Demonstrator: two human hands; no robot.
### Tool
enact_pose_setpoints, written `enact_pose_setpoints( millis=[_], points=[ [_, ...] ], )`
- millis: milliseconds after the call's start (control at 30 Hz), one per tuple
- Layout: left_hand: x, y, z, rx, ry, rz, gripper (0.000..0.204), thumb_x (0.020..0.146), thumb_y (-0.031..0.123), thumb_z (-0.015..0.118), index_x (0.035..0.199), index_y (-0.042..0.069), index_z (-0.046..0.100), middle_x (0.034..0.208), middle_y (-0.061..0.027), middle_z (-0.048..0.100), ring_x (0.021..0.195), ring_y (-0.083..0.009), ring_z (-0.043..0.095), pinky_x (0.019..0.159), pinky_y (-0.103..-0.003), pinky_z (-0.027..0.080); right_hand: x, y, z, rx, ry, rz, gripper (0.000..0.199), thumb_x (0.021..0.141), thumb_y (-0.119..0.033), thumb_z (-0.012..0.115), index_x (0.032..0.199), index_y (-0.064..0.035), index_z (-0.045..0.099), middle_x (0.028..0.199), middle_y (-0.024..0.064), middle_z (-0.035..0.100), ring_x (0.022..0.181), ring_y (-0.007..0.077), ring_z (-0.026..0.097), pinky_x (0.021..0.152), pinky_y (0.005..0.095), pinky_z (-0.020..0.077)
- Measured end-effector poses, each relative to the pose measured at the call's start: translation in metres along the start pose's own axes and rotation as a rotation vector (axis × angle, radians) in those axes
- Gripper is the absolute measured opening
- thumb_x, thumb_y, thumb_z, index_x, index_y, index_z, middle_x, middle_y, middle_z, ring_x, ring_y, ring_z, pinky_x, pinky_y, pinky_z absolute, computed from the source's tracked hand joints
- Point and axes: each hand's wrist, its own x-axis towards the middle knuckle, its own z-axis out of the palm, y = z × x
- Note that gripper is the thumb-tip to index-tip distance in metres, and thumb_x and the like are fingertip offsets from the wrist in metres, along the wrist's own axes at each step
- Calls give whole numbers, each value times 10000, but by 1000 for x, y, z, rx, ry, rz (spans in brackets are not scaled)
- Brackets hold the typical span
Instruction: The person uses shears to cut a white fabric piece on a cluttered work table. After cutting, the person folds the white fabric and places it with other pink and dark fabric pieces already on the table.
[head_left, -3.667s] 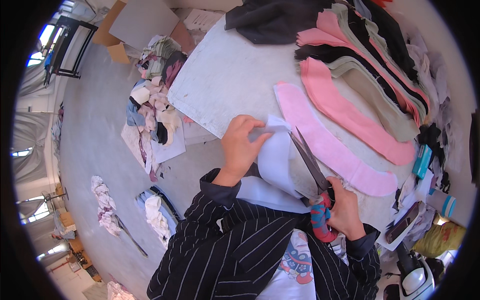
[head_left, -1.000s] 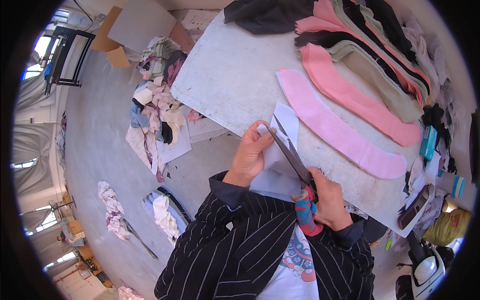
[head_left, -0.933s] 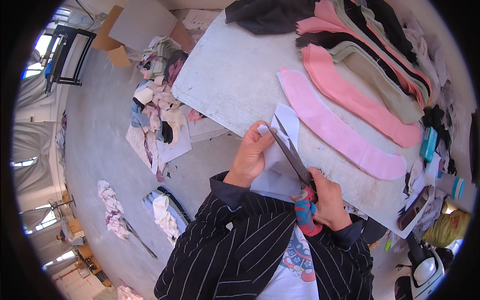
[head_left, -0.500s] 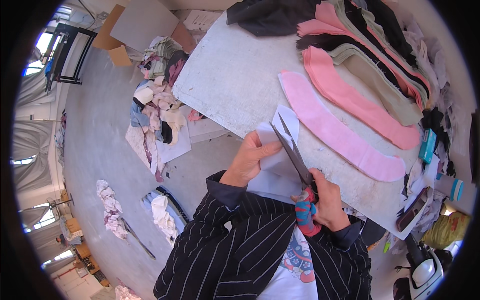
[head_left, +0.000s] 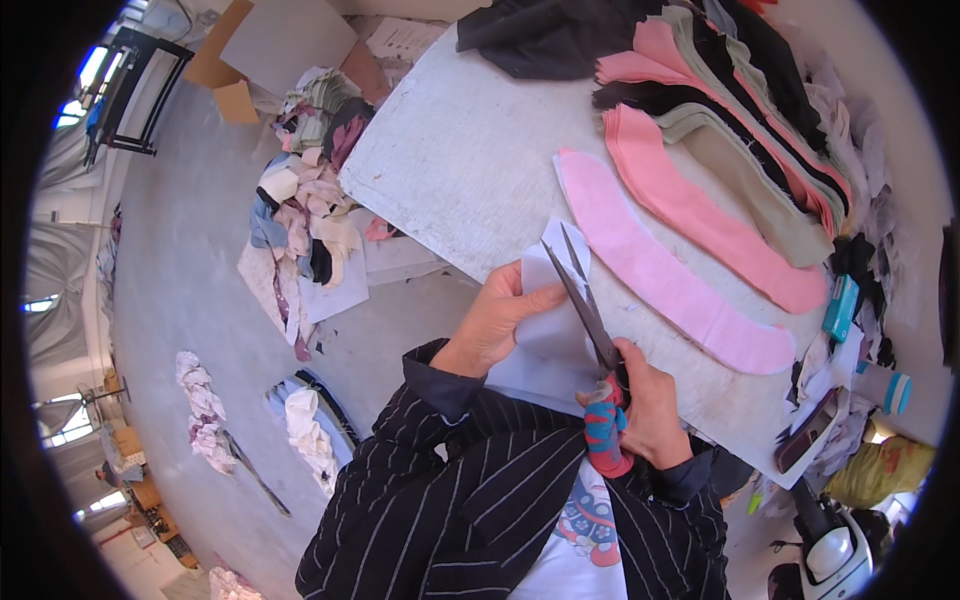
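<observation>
My right hand [head_left: 650, 402] grips large dark scissors [head_left: 592, 318] by handles wrapped in red and blue cloth. Their blades are parted and point up and away, lying across a white sheet of paper [head_left: 552, 335]. Fingers and thumb of my left hand [head_left: 503, 318] pinch that sheet at its left side. Part of the paper hangs over the near edge of the table [head_left: 440, 150]. Just beyond the blade tips, a curved light pink fabric strip [head_left: 670, 270] rests on the table. Past it lies a stack of coral pink curved pieces [head_left: 715, 215].
Grey-green, black and pink fabric stacks [head_left: 750, 180] fill the far right, with black cloth [head_left: 550, 40] at the far edge. A teal box [head_left: 841, 308] and a dark phone [head_left: 806, 432] lie at the right. Fabric scraps [head_left: 310, 220] and a cardboard box [head_left: 232, 60] occupy the floor at left.
The view has shifted slightly, so the table and fabrics sit a little differently in it. Both hands keep their hold on the paper and the scissors, whose blades stay parted.
</observation>
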Motion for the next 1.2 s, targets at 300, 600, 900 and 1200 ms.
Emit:
enact_pose_setpoints(
  millis=[300,600,900,1200],
  points=[
    [1,3,6,57,6,30,275,892,109,696,1129,-12,625,1019,-54,679,886,-108,640,772,-272,523,2,1,-4,27,-66,41,617,743,-303,784,1185,25,504,772,166,655,668,328,659,603,380,506],
    [-4,6,16,164,35,86,241,893,104,695,1093,-22,648,983,-49,689,863,-91,631,754,-248,513,-7,14,10,248,12,-16,595,709,-109,794,1205,-14,478,659,62,557,585,147,533,589,275,446],
    [-9,9,26,305,-14,55,240,887,85,694,1093,-24,641,986,-59,692,870,-97,639,767,-258,522,-3,5,0,189,-11,45,541,743,-111,747,1205,-19,480,684,59,562,595,147,527,590,272,439],
    [-4,9,22,202,-8,56,227,902,86,676,1095,-27,633,990,-57,688,867,-96,637,766,-253,522,-5,-4,-11,46,-66,73,590,742,-300,767,1172,4,500,849,179,659,714,339,665,655,376,518]
  ],
)
